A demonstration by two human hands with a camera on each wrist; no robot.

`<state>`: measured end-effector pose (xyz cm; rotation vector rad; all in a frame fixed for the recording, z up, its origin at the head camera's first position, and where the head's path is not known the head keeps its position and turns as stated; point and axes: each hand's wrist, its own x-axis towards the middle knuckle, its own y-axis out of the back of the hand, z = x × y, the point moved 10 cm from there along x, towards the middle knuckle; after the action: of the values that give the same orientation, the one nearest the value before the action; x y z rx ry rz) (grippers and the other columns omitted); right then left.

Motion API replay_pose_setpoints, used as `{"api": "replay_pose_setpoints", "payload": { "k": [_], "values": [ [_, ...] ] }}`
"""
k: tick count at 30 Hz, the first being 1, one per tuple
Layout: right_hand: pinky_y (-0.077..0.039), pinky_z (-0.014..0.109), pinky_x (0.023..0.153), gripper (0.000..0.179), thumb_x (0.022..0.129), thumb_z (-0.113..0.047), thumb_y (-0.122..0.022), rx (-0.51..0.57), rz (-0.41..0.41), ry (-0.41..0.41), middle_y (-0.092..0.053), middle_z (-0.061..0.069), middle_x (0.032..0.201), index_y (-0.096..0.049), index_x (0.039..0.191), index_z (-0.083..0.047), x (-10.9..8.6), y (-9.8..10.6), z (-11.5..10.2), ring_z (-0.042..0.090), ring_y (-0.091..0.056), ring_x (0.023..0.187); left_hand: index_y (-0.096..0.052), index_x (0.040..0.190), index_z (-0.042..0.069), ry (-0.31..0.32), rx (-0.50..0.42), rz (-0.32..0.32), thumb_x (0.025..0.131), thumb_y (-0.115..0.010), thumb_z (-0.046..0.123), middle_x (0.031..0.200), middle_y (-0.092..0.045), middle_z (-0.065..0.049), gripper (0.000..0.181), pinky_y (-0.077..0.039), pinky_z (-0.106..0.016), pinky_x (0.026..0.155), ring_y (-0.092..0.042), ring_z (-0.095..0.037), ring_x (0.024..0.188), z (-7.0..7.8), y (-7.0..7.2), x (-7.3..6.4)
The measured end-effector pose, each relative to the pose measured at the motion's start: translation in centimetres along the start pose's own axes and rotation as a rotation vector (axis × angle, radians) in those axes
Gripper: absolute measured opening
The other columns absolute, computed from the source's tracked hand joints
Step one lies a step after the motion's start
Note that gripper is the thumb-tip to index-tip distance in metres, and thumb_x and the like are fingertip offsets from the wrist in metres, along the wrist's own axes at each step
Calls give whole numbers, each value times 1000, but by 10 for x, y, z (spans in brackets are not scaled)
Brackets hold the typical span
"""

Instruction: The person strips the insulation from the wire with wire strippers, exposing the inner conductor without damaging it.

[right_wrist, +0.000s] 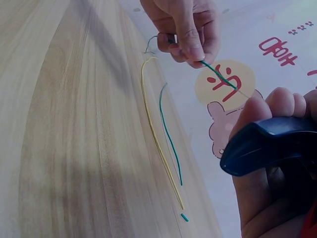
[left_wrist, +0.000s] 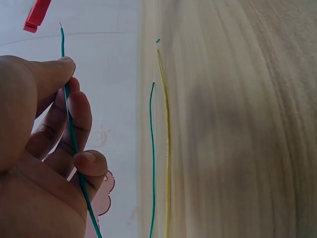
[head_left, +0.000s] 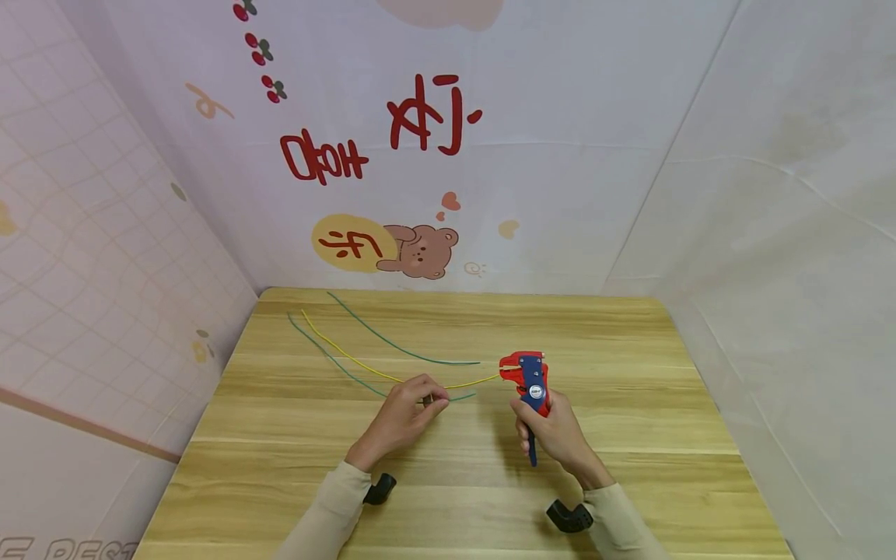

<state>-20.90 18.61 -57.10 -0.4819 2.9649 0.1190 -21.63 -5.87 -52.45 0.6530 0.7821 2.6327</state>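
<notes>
Left wall (head_left: 119, 148): pale, printed with a faint grid.

Table (head_left: 448, 505): light wood grain, set against the back wall (head_left: 560, 155).

Green wire (head_left: 329, 356): one, running from the table's far left side through the left hand (head_left: 400, 414). That hand pinches it between thumb and fingertips. Its right end stands clear of the fingers, tipped with a short bare strand (left_wrist: 60, 24).

Yellow wire (head_left: 353, 360): one, lying in a shallow curve on the table, past the left hand's far side.

Second green wire (head_left: 381, 337): one, loose on the table, farther back than the yellow.

Bear print (head_left: 420, 250): brown, on the back wall, beside a yellow disc (head_left: 350, 243) bearing a red character.

Offcut (right_wrist: 184, 217): short, green, on the table just beyond the yellow wire's right end.

Wire stripper (head_left: 533, 377): red and blue, upheld in the right hand (head_left: 553, 428), fingers wrapped round its handles. Its jaws face left, parted; the bare strand is near but apart from them.

Right wall (head_left: 791, 194): pale.
</notes>
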Motion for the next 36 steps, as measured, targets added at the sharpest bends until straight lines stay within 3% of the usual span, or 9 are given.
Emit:
{"api": "replay_pose_setpoints", "payload": {
  "k": [10, 23, 36],
  "values": [
    [-64, 40, 53, 25, 117, -18, -64, -10, -3, 12, -66, 2, 67, -60, 104, 3, 1, -1, -4, 13, -68, 52, -84, 108, 8, 43, 5, -32, 107, -78, 9, 104, -77, -3, 7, -65, -33, 86, -70, -11, 92, -11, -6, -3],
    [-64, 42, 53, 29, 118, -21, -64, -20, -26, 55, -66, 0, 67, -62, 105, 5, 0, -4, -4, 12, -69, 53, -85, 109, 7, 119, -3, -69, 108, -77, 12, 103, -77, 2, 9, -64, -31, 89, -69, -7, 95, -29, -15, -8],
    [-65, 42, 54, 25, 118, -18, -62, -2, -35, 68, -67, -1, 68, -62, 106, 4, -1, -4, -5, 14, -69, 54, -85, 109, 8, 129, 7, -76, 108, -78, 13, 105, -79, 1, 9, -61, -26, 87, -70, -8, 94, -36, -18, -12]
  ]
}}
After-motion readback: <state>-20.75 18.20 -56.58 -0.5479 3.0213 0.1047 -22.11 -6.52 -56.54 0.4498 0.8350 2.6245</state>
